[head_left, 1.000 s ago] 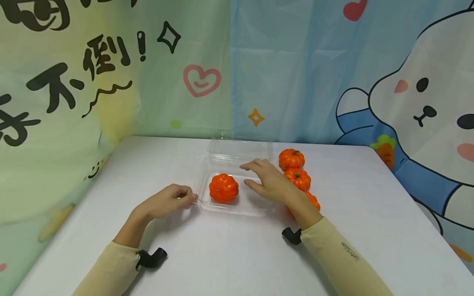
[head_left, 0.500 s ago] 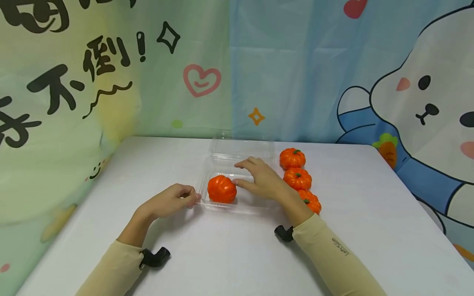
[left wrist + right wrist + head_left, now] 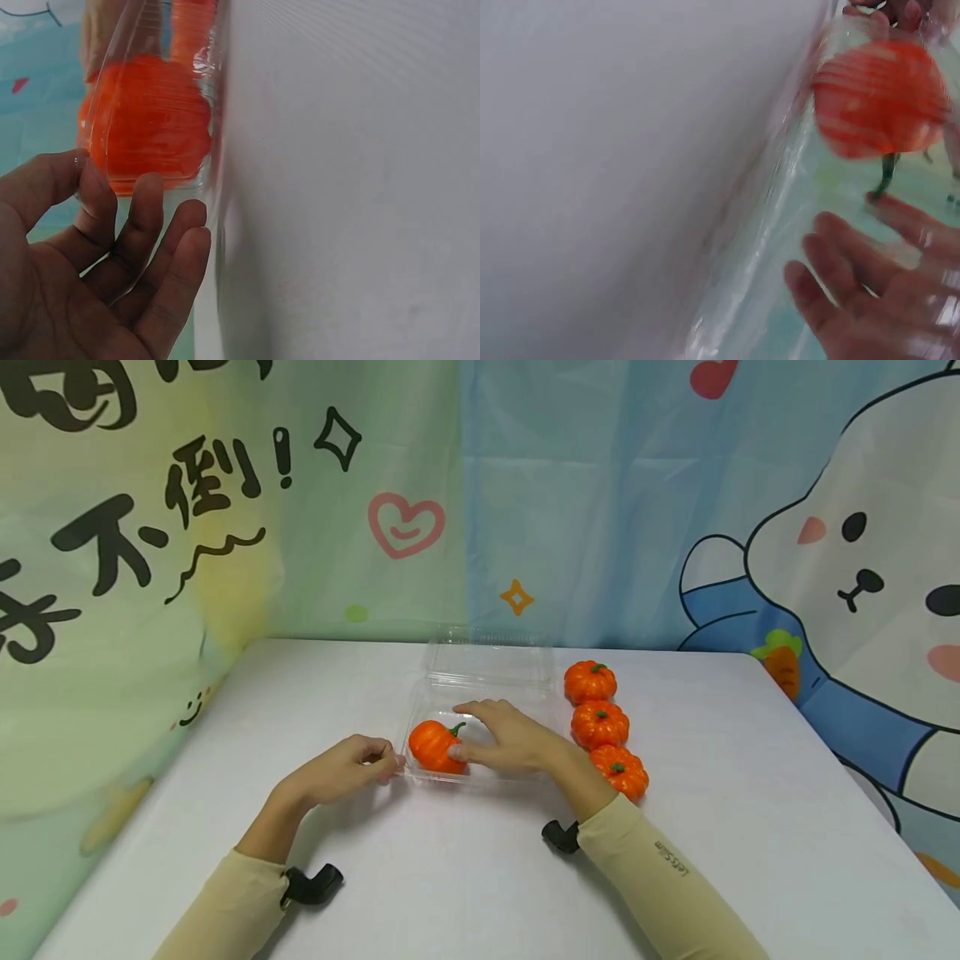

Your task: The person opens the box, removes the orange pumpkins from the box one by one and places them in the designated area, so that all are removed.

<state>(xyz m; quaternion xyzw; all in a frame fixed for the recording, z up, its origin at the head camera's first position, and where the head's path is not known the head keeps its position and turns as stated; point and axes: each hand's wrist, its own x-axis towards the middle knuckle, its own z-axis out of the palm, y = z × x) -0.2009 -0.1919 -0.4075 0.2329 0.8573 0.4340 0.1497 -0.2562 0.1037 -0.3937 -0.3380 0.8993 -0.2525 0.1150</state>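
A clear plastic clamshell box [image 3: 525, 702] lies on the table with its lid [image 3: 491, 662] folded back. Inside, at the front left corner, an orange toy pumpkin [image 3: 431, 745] is tipped over, its green stem pointing toward the right hand. The left hand [image 3: 341, 768] pinches the box's left rim between thumb and index finger; the left wrist view shows the other fingers [image 3: 184, 229] loosely bent below. Reaching over the box, the right hand [image 3: 510, 739] touches the pumpkin's right side with its thumb, fingers extended. In the right wrist view the stem hangs by a fingertip [image 3: 877, 201].
Several more pumpkins stand in a row right of the box: one at the back [image 3: 590, 682], one in the middle [image 3: 600, 723], one at the front [image 3: 619, 772]. The front one sits beside the right forearm. A printed curtain [image 3: 570, 510] hangs behind the white table [image 3: 450, 877].
The right hand has moved left and forward onto the pumpkin in the box. That pumpkin has shifted left and rolled, so its green stem now shows. The left hand stays at the rim.
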